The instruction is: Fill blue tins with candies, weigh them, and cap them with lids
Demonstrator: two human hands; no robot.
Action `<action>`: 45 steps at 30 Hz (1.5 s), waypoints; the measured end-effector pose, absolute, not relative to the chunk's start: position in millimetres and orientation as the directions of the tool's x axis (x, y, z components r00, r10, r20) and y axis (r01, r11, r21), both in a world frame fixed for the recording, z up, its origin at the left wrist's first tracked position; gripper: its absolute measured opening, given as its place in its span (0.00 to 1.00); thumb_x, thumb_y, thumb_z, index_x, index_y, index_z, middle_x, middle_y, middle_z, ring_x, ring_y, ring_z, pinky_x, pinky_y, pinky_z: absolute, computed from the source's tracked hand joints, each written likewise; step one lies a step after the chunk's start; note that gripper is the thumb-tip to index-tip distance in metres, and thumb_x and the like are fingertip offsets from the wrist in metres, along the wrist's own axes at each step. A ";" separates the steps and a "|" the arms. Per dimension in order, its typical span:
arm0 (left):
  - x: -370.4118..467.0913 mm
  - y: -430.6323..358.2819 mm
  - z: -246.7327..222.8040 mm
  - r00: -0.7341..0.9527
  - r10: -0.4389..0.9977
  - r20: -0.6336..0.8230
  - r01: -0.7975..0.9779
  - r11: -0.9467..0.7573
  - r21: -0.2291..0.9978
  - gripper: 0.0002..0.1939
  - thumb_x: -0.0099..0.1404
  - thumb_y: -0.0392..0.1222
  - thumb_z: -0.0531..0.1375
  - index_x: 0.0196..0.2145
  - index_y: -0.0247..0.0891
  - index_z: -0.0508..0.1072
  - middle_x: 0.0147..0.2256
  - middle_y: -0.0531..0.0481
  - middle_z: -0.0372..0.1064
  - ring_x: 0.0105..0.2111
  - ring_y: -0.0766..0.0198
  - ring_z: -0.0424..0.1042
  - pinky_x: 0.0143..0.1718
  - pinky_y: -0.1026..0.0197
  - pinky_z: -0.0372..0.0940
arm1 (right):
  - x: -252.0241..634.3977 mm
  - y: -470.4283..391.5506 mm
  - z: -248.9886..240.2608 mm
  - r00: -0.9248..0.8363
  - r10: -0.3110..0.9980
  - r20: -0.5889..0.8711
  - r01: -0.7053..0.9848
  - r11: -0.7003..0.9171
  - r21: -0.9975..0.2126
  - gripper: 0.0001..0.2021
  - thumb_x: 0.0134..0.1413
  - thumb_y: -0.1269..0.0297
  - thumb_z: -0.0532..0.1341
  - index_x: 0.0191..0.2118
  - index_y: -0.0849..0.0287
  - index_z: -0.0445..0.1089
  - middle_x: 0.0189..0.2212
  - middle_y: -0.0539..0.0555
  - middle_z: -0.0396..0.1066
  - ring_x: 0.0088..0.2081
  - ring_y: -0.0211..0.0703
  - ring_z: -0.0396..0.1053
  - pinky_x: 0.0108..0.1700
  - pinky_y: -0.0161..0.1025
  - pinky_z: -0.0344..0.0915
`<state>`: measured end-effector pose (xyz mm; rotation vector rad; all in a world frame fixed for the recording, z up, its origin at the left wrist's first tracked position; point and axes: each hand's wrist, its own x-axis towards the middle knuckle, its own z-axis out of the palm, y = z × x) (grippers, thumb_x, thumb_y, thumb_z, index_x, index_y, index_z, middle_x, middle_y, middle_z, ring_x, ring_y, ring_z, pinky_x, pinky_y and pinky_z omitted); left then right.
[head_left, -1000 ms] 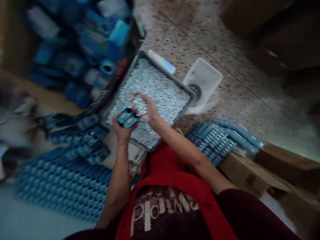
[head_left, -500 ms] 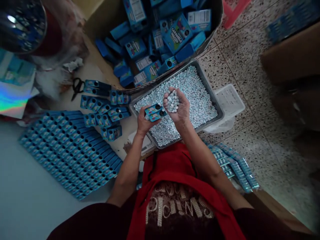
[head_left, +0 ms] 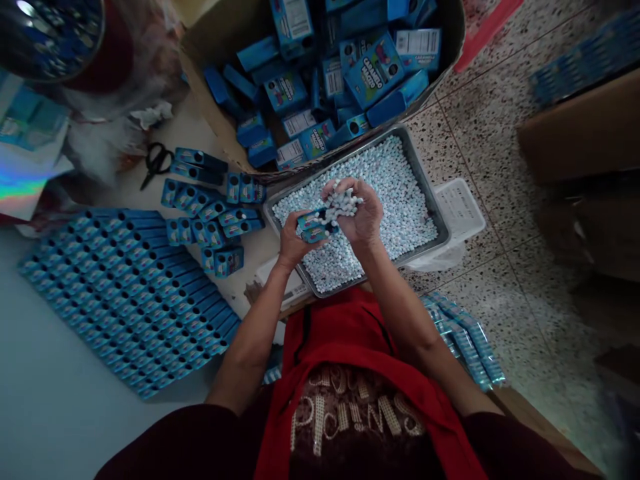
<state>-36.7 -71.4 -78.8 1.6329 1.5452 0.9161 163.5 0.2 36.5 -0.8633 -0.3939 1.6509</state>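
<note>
My left hand [head_left: 291,245] is closed around two small blue candy boxes [head_left: 313,230], held side by side above a grey tray [head_left: 439,223]. Cupped right beside them, my right hand [head_left: 367,217] holds a heap of small pale candies [head_left: 343,203]. The heap tips toward the boxes, and some candies lie on and around their ends. Under both hands the tray is filled with the same pale blue and white candies [head_left: 395,187].
A cardboard carton [head_left: 210,127] of blue boxes stands behind the tray. Left are several small boxes [head_left: 200,213], black scissors [head_left: 156,163] and a large stack of blue boxes [head_left: 135,293]. A plastic lid [head_left: 463,207] lies right, wrapped packs [head_left: 465,340] below it.
My right hand has tilted and moved against the boxes, and its candies now spill toward them. The boxes in my left hand have shifted slightly right. The whole view has shifted a little.
</note>
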 end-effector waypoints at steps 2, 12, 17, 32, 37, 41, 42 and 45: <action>-38.3 -72.1 -79.3 0.005 1.000 0.014 0.519 -0.015 0.855 0.50 0.48 0.64 0.89 0.60 0.45 0.76 0.55 0.45 0.81 0.57 0.41 0.85 0.62 0.41 0.80 | 164.7 -0.5 37.8 -0.078 0.949 -0.305 -0.668 -0.277 -0.691 0.30 0.59 0.26 0.71 0.29 0.49 0.72 0.37 0.57 0.76 0.52 0.58 0.78 0.57 0.56 0.80; -27.8 -70.4 -67.2 0.006 1.000 -0.014 0.550 0.008 0.835 0.44 0.48 0.54 0.88 0.57 0.47 0.77 0.55 0.44 0.82 0.57 0.40 0.84 0.64 0.41 0.79 | 148.1 -25.4 27.4 -0.096 0.970 -0.222 -0.446 -0.242 -0.862 0.29 0.62 0.26 0.68 0.26 0.47 0.78 0.36 0.56 0.76 0.50 0.57 0.76 0.68 0.55 0.72; -35.9 -69.7 -57.1 -0.025 0.997 -0.068 0.595 0.070 0.801 0.42 0.50 0.48 0.86 0.59 0.45 0.75 0.54 0.45 0.83 0.55 0.41 0.86 0.60 0.45 0.79 | 165.1 -59.1 15.0 -0.162 0.975 -0.153 -0.212 -0.185 -0.959 0.33 0.75 0.24 0.58 0.35 0.43 0.87 0.53 0.55 0.87 0.69 0.60 0.76 0.83 0.61 0.59; -21.8 28.8 -66.7 0.024 0.922 -0.385 0.984 0.046 0.170 0.32 0.37 0.43 0.87 0.39 0.42 0.82 0.35 0.44 0.84 0.44 0.30 0.87 0.52 0.37 0.80 | 222.1 42.4 -143.9 -0.114 0.991 -0.072 0.769 0.042 -0.637 0.40 0.77 0.33 0.59 0.80 0.56 0.72 0.83 0.68 0.63 0.84 0.74 0.54 0.85 0.73 0.50; 19.5 42.5 -67.1 0.137 0.910 -0.392 0.982 -0.073 0.174 0.31 0.38 0.44 0.87 0.40 0.43 0.83 0.36 0.43 0.85 0.45 0.28 0.88 0.50 0.40 0.80 | 191.6 17.9 -125.0 -0.010 0.988 -0.156 0.304 -0.146 -0.941 0.22 0.64 0.35 0.72 0.44 0.50 0.86 0.56 0.62 0.82 0.65 0.64 0.73 0.80 0.62 0.60; 17.4 23.2 -57.0 0.266 0.915 -0.303 0.905 -0.128 0.405 0.35 0.39 0.49 0.89 0.45 0.45 0.84 0.36 0.48 0.85 0.41 0.36 0.87 0.46 0.47 0.79 | 190.9 3.0 -96.5 0.182 0.907 -0.381 -0.278 -0.324 -0.904 0.23 0.55 0.33 0.76 0.30 0.49 0.80 0.37 0.52 0.80 0.51 0.53 0.77 0.67 0.50 0.71; 13.7 13.3 -53.4 0.287 0.922 -0.260 0.860 -0.129 0.493 0.38 0.40 0.49 0.89 0.49 0.45 0.85 0.39 0.48 0.86 0.43 0.38 0.88 0.47 0.48 0.80 | 194.2 -0.9 -86.2 0.193 0.876 -0.442 -0.411 -0.337 -0.847 0.23 0.55 0.34 0.76 0.30 0.49 0.79 0.35 0.51 0.80 0.50 0.51 0.78 0.64 0.49 0.74; 5.2 -23.4 -45.7 0.291 0.950 -0.110 0.653 -0.113 0.749 0.43 0.47 0.49 0.88 0.60 0.46 0.83 0.54 0.46 0.87 0.52 0.42 0.88 0.57 0.48 0.80 | 207.8 -10.6 -51.4 0.131 0.820 -0.557 -0.712 -0.313 -0.629 0.20 0.55 0.38 0.77 0.34 0.50 0.79 0.36 0.51 0.83 0.47 0.51 0.82 0.56 0.49 0.80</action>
